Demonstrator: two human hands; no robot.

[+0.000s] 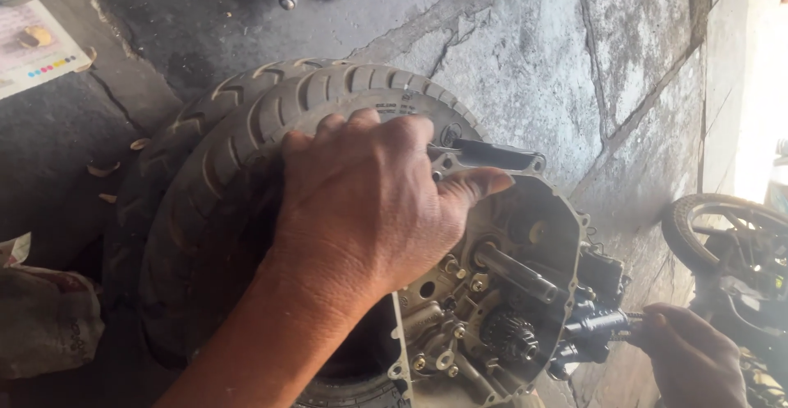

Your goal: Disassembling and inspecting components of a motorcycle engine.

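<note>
Down low, an open engine case [492, 293] of dull grey cast metal, lying face up like a shallow tub; inside it a bright steel shaft [515, 272], a small dark toothed gear [509, 334] and several bolt heads, all oily. Under and behind the case, two black rubber tyres [213, 178], stacked, with chunky angled tread blocks, dusty and worn.

Left hand [369, 203] spread flat, palm down, across the upper tyre's sidewall and the case's edge; fingers [345, 129] splayed wide and curled over the tread, thumb stretched out along the case's upper rim, just beside a dark metal bracket [492, 155]. Pressing rather than gripping, nothing closed inside the palm. Shaft and gear just below the thumb, clear of it.

Right hand [689, 359] at the lower right corner, fingers pinched shut around the end of a dark slender tool [599, 323] that runs into the case's outer side, well apart from the left thumb.

Beneath everything, cracked grey concrete floor [574, 63]; beyond the right hand, part of a spoked wheel [722, 236].
</note>
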